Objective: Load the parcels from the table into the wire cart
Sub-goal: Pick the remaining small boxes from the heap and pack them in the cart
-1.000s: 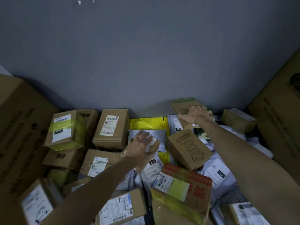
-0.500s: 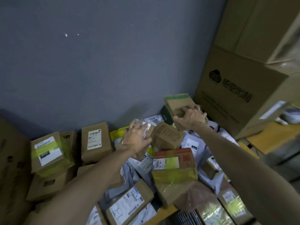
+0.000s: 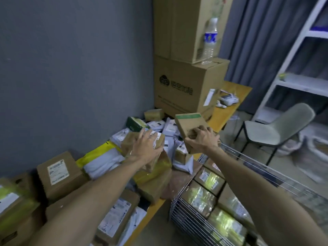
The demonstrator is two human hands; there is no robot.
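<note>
Lift off the tabletop (image 3: pixel 225 110) done, swing toward the cart (image 3: pixel 186 215) begun: left hand (image 3: pixel 145 148) fingers (image 3: pixel 148 137) spread, clasping a labelled box (image 3: pixel 159 141); right hand (image 3: pixel 200 139) fingers curled round a green-edged box (image 3: pixel 190 122). Lowering next.

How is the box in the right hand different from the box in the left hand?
The green-edged box in the right hand has a green strip on its far edge; the labelled box in the left hand bears a white sticker. The green-edged box is up and tilted, near the wire cart; the labelled box is low over the parcel pile. Both are brown cardboard, each gripped by one hand.
</note>
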